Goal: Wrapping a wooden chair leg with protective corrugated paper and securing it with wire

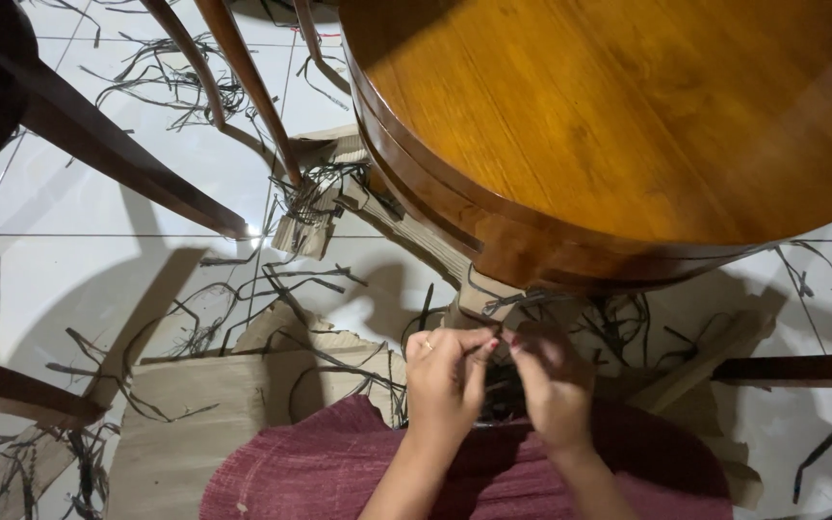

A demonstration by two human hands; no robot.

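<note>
Pinching a dark strip (505,339) between your left hand (447,377) and right hand (553,383), fingertips clamped on it, just below the wooden table (618,125), cardboard (214,404) beside your lap.

left hand (447,376): forearm rising from 6 o'clock, fingers curled, tips pinched toward 3 o'clock, ring on one finger | right hand (553,380): forearm from 5 o'clock, grip pinched, fingertips meeting the left's

one round wooden table (628,125), two hands (498,380), countless dark strips (243,289), several cardboard pieces (214,404)
</note>
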